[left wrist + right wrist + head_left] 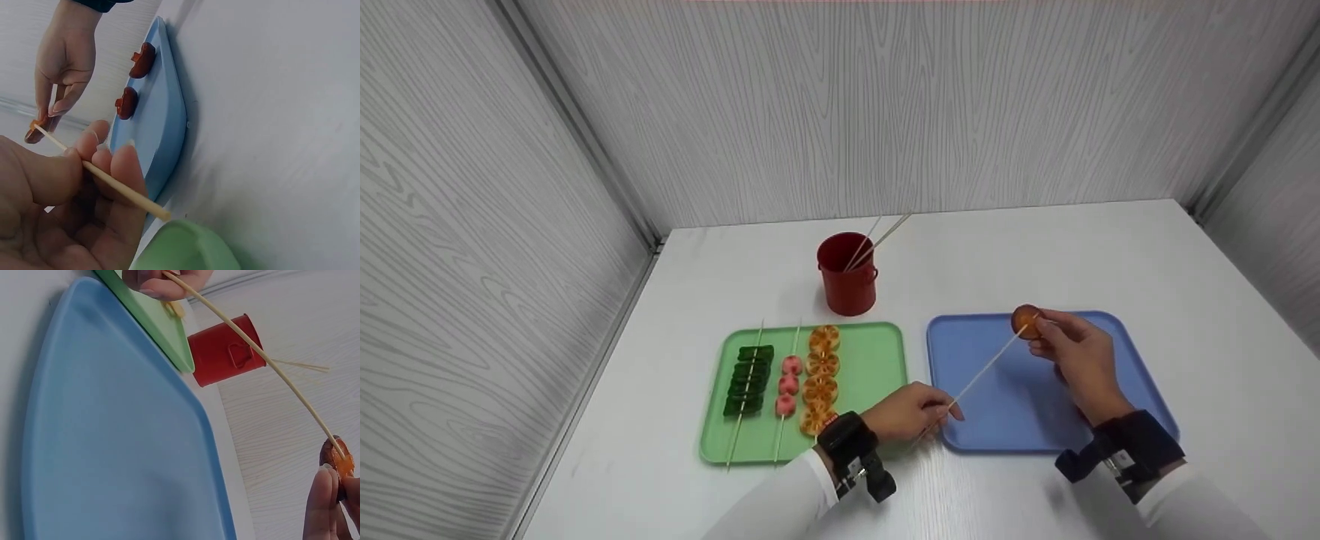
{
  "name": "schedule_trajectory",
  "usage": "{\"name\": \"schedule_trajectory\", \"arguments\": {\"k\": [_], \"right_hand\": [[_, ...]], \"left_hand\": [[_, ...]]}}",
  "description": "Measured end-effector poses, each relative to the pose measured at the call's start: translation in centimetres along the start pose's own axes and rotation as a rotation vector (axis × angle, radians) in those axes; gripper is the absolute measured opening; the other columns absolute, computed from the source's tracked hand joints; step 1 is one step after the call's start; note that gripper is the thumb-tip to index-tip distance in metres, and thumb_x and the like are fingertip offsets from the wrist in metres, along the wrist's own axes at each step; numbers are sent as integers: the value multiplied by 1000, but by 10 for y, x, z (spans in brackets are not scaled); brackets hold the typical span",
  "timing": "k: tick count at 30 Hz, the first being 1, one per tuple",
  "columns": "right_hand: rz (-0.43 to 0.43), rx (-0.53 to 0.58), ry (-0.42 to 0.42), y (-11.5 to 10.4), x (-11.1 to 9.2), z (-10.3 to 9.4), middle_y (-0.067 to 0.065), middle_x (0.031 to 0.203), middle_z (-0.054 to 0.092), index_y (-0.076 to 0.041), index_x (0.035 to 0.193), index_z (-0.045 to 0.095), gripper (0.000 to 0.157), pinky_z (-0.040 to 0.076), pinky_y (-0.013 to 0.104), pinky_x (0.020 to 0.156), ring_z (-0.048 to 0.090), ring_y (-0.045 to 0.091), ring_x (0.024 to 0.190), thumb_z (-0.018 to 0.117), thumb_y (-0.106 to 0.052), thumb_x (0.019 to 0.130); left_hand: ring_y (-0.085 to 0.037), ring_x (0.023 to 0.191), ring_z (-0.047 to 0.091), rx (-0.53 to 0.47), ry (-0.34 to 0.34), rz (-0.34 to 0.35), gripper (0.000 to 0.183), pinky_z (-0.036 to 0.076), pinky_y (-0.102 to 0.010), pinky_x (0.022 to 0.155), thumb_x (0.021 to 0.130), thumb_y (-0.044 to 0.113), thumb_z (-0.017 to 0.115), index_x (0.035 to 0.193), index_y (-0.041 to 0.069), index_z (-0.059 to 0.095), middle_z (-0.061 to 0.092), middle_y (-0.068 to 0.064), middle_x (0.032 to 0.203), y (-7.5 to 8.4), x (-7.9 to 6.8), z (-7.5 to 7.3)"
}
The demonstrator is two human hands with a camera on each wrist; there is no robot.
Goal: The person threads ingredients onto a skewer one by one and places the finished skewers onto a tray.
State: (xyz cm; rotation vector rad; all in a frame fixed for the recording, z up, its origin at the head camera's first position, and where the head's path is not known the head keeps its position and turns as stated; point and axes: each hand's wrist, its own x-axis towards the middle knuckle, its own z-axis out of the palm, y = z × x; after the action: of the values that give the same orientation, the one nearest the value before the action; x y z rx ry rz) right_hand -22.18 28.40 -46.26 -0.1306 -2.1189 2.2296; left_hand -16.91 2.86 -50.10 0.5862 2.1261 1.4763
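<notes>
My left hand (911, 411) pinches a thin wooden skewer (986, 367) near its lower end, between thumb and fingers. The skewer slants up to the right, over the blue tray (982, 442). At its upper end, my right hand (1084, 360) holds a brown mushroom piece (1024, 321) between thumb and fingertips. In the right wrist view the skewer meets the orange stem of the mushroom (344, 464). Two more brown mushroom pieces (143, 60) lie on the blue tray in the left wrist view; the right hand and forearm mostly hide them in the head view.
A green tray (877, 345) at left holds a skewer of dark green pieces (748, 382), one of pink pieces (787, 385) and one of orange-yellow slices (820, 365). Behind the trays stands a red bucket (849, 292) with a few skewers (889, 232). Grey wood-grained panels (840, 112) enclose the table.
</notes>
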Motion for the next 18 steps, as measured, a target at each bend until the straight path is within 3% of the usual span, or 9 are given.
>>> {"name": "schedule_trajectory", "arguments": {"k": [10, 18], "right_hand": [[4, -47, 22, 1, 1, 3, -1, 86, 69, 5, 120, 60, 35, 57, 22, 67, 70, 10, 68, 67, -17, 93], [-39, -92, -47, 4, -10, 15, -2, 89, 67, 10, 126, 54, 39, 58, 24, 71, 69, 12, 74, 63, -11, 95]], "left_hand": [[-10, 56, 51, -41, 74, 21, 18, 45, -17, 52, 98, 0, 55, 103, -6, 71, 59, -10, 71, -1, 0, -1], [-8, 61, 50, -148, 122, -18, 22, 43, -18, 53, 100, 1, 50, 103, -9, 69, 60, -14, 80, 4, 7, 0]]}}
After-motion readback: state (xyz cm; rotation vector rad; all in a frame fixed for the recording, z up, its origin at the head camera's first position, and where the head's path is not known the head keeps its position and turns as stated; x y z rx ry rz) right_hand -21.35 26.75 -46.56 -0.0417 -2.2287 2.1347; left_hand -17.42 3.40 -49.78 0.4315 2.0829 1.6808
